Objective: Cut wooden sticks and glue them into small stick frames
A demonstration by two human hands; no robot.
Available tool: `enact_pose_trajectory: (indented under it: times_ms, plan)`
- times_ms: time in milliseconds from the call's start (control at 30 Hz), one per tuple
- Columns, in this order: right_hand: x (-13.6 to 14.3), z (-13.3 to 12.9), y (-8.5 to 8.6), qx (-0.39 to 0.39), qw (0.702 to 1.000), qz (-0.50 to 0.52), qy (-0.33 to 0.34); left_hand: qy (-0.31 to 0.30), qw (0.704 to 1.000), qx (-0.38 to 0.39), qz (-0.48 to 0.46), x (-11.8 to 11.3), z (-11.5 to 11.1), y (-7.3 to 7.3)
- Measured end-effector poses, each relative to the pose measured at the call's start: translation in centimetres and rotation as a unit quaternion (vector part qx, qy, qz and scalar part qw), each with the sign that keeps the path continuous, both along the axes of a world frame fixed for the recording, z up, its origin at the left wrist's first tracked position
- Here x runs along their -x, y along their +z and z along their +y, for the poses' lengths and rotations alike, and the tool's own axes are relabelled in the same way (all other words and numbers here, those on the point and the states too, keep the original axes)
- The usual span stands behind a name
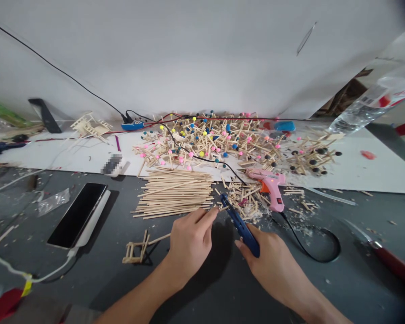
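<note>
My left hand (191,238) is closed on a thin wooden stick (160,238), which shows on both sides of the hand. My right hand (273,258) grips a blue cutting tool (240,224), its tip close to the stick's right end. Behind my left hand lies a pile of long wooden sticks (175,191). A small stick frame (134,253) stands to the left of my left hand. Short cut pieces (245,195) are scattered beyond the blue tool.
A pink glue gun (273,184) with a black cable lies behind my right hand. A phone (78,215) rests at the left. A red-handled knife (389,258) is at the right. Stick pieces with coloured balls (205,139) fill the back, near a bottle (367,105).
</note>
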State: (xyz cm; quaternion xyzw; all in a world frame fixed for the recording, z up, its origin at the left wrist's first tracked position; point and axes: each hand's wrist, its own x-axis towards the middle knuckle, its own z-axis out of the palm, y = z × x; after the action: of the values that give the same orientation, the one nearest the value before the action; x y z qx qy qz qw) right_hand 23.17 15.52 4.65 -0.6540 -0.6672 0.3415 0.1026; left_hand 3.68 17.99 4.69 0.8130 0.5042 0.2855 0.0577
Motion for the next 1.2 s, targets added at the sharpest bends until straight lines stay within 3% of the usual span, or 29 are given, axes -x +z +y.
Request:
enact_pose_trajectory:
  times_ms: [400,700,1000,1200]
  plan:
    - [-0.1,-0.2,-0.2,0.007,1.0,-0.001,0.001,0.01,1.0,0.008,-0.029,-0.2,-0.1,0.2]
    - [-0.3,0.6,-0.2,-0.016,0.999,0.013,-0.041,0.005,0.998,0.012,-0.065,-0.3,0.0,0.4]
    - [-0.5,0.2,0.3,0.026,0.989,0.129,-0.073,-0.015,0.992,0.026,-0.124,-0.7,-0.2,1.1]
    - [-0.9,0.0,0.5,0.037,0.961,0.244,-0.123,-0.041,0.989,0.041,-0.132,-1.1,-0.5,1.1]
